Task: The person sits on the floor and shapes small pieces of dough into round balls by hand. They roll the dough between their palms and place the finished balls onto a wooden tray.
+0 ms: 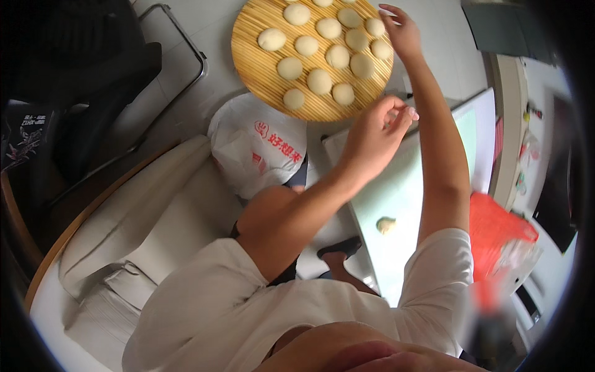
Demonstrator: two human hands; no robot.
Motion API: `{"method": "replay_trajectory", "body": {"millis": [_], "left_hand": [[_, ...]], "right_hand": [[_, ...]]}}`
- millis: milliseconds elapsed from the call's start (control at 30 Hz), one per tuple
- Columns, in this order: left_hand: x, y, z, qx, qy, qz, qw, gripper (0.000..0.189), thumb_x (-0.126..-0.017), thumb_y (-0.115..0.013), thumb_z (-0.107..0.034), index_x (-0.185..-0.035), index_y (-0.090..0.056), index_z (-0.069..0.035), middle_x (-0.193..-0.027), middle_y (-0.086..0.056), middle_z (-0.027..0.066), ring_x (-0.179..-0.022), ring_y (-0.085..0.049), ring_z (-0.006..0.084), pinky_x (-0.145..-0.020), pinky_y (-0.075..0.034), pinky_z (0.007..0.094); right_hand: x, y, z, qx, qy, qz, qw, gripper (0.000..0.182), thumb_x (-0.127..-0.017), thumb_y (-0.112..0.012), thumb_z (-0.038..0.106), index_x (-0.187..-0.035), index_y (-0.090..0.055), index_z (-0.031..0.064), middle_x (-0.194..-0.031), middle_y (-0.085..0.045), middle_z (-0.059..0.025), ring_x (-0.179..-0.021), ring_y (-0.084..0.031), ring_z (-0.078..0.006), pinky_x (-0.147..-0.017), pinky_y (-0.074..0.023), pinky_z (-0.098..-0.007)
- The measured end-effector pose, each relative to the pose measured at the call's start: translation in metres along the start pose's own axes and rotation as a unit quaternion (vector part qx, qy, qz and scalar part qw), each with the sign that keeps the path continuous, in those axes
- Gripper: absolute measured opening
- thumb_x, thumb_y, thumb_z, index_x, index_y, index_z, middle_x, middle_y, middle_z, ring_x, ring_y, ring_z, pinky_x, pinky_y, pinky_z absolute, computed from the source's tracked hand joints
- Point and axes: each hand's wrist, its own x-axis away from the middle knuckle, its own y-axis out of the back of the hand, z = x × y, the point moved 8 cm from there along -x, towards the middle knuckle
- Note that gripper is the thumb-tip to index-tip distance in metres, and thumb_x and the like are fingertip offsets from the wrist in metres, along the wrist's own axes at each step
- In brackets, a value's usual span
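Observation:
A round tray of thin wooden or bamboo strips (251, 69) carries many pale dough pieces, some rounded and some flatter. My right hand (403, 32) is at the tray's right edge, fingers apart, beside a small dough piece (374, 27); whether it touches that piece is unclear. Just beyond the tray's near right edge hangs my left hand (382, 124), its fingers curled and the tips close to the thumb. Nothing plainly shows in its grasp. One dough lump (386, 226) lies by itself on the white and pale green tabletop (395, 260) below my forearms.
A white plastic bag with red print (251, 149) covers something round below the tray. To the left are a pale sofa (172, 204) and a bent metal tube frame (186, 39). A red plastic bag (495, 232) stands right of the table, near a cabinet (506, 130).

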Motion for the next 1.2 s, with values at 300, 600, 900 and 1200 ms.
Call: {"method": "replay_trajectory", "body": {"millis": [300,600,900,1200], "left_hand": [[0.11,-0.053,0.029,-0.443,-0.19,0.252,0.839,0.045,-0.084,-0.087,-0.023,-0.126,-0.074,-0.016,-0.126,-0.067,0.0083,-0.113,-0.065,0.0287,-0.098,-0.054,0.0409],[0.179,-0.13,0.128,-0.538,-0.162,0.419,0.714,0.052,-0.076,-0.09,-0.021,-0.126,-0.076,-0.014,-0.117,-0.07,0.0081,-0.112,-0.065,0.0294,-0.1,-0.054,0.0382],[0.287,-0.206,0.227,-0.378,-0.086,0.566,0.728,0.048,-0.084,-0.082,-0.005,-0.128,-0.064,-0.004,-0.115,-0.073,0.0083,-0.102,-0.07,0.021,-0.096,-0.057,0.0338],[0.279,-0.194,0.213,-0.515,-0.136,0.466,0.706,0.058,-0.072,-0.093,-0.018,-0.12,-0.062,-0.008,-0.098,-0.064,0.01,-0.09,-0.063,0.0294,-0.083,-0.055,0.0405]], "right_hand": [[0.423,0.245,-0.023,-0.129,-0.122,-0.217,0.96,0.014,-0.102,-0.071,0.007,-0.113,-0.073,-0.0025,-0.107,-0.076,-0.0073,-0.1,-0.07,-0.0139,-0.09,-0.0558,-0.0286],[0.614,0.196,-0.032,-0.172,-0.238,-0.217,0.931,0.023,-0.103,-0.069,0.016,-0.123,-0.073,0.0068,-0.12,-0.076,-0.0031,-0.098,-0.069,-0.0165,-0.092,-0.0553,-0.0316],[0.654,0.22,-0.095,0.139,-0.171,-0.366,0.904,0.022,-0.101,-0.059,0.018,-0.112,-0.077,0.0116,-0.108,-0.07,-0.0167,-0.095,-0.068,-0.0354,-0.087,-0.0554,-0.0455],[0.647,0.192,-0.078,0.201,-0.178,-0.349,0.898,0.021,-0.095,-0.062,0.014,-0.113,-0.07,0.0076,-0.101,-0.067,-0.0137,-0.095,-0.064,-0.035,-0.084,-0.0524,-0.0472]]}}
